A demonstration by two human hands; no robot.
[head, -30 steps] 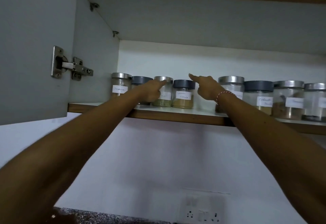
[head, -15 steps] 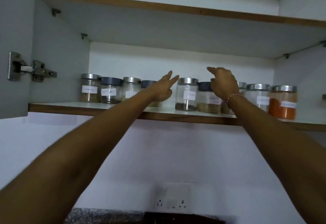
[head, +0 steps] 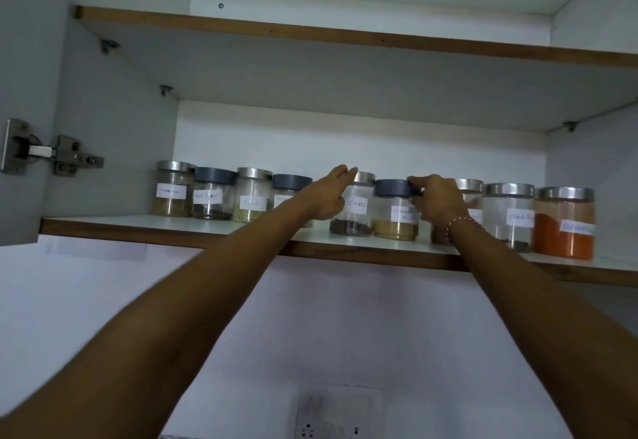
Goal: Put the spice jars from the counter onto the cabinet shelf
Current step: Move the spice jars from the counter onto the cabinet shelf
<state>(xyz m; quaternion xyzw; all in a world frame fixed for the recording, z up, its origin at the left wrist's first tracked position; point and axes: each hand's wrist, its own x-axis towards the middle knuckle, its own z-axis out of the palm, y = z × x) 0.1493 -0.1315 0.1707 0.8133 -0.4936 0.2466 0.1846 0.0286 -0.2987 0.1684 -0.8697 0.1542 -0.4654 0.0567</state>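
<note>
Several labelled glass spice jars stand in a row on the lower cabinet shelf (head: 165,228). My left hand (head: 328,198) reaches up with its fingers straight and together, lying against the left side and steel lid of the cloves jar (head: 357,219); it hides part of the dark-lidded jar behind it. My right hand (head: 438,202) pinches the dark lid of the coriander powder jar (head: 393,222) from the right, thumb in front and fingers on top. Both jars rest on the shelf, close together.
Left of my hands stand the black pepper jar (head: 211,197) and fennel jar (head: 252,202); at the far right, a jar of orange powder (head: 564,231). An upper shelf (head: 345,36) hangs above. The open door's hinge (head: 51,157) is at left, a wall socket (head: 331,418) below.
Both hands have dropped from pointing in the air onto the jars: the left now lies against the cloves jar, the right has closed on the coriander jar's lid. My view has tilted up.
</note>
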